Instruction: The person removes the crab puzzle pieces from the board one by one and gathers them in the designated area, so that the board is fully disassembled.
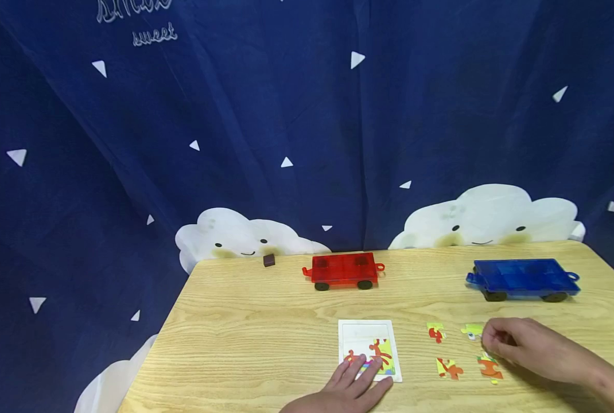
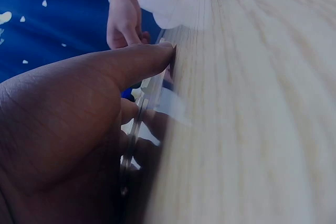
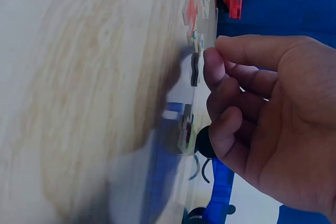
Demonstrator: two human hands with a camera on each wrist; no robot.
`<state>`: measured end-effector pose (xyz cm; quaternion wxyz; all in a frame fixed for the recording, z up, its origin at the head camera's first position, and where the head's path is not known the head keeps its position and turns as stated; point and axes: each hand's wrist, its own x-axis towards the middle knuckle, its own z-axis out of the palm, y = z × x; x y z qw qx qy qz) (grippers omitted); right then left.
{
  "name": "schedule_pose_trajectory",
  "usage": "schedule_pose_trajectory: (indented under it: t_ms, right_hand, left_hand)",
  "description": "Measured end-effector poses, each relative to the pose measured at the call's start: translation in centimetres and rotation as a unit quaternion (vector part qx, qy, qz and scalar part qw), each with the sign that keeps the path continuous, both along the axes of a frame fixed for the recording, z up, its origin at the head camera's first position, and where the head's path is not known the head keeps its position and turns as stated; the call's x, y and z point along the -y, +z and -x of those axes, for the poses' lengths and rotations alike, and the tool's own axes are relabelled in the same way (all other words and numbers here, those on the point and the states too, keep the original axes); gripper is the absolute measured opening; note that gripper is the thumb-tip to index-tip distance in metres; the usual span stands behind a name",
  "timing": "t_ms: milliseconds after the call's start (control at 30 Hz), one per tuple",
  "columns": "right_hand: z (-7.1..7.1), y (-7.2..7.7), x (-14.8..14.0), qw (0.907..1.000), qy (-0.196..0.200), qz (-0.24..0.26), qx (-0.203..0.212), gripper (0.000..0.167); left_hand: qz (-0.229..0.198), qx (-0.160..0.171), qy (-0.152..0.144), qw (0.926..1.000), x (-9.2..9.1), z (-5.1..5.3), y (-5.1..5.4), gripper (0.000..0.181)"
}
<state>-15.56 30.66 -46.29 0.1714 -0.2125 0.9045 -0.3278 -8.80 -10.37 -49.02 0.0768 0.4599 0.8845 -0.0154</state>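
A white square puzzle tray lies near the table's front, its lower part holding fitted pieces, including an orange and yellow piece. My left hand rests over the tray's lower edge with its fingers spread and fairly straight, covering part of the picture. To the right lie loose jigsaw pieces: a red and yellow piece, a pale green one, an orange and yellow one and an orange one. Beside the right-hand pieces hovers my right hand, fingers loosely bent, with nothing visible between them in the right wrist view.
Behind the tray stands a red toy wagon on black wheels. A blue toy wagon is at the back right, beyond my right hand. One small dark block sits at the back edge, before a blue curtain.
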Motion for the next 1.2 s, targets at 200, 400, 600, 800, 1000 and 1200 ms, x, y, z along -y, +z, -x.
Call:
schedule_pose_trajectory:
  t_ms: [200,400,600,800,1000,1200]
  right_hand:
    - [0.0,0.7,1.4,0.9992,0.006,0.015,-0.036,0.012]
    - [0.4,2.1,5.1,0.9972,0.024,0.047,-0.053,0.012]
    - [0.8,2.9,9.5,0.9955,0.052,0.044,-0.066,0.01]
    - [1.6,2.3,12.9,0.9944,0.075,0.051,-0.055,0.009]
    - [2.3,1.4,14.8,0.9908,0.103,0.049,-0.074,0.011]
    - [2.8,1.1,15.5,0.9869,0.126,0.042,-0.091,0.015]
  left_hand:
    - [-0.012,0.038,0.002,0.9992,0.0,0.1,0.1,0.071]
    - [-0.009,0.048,0.001,0.9988,0.0,0.2,0.2,0.071]
    - [-0.011,0.098,0.017,0.995,-0.1,0.3,0.4,0.072]
    - [-0.001,0.101,0.024,0.9946,-0.1,0.3,0.4,0.072]
    - [0.014,0.111,0.025,0.9934,-0.3,0.6,0.4,0.073]
    - [0.011,0.136,0.029,0.9902,-0.3,0.7,0.4,0.073]
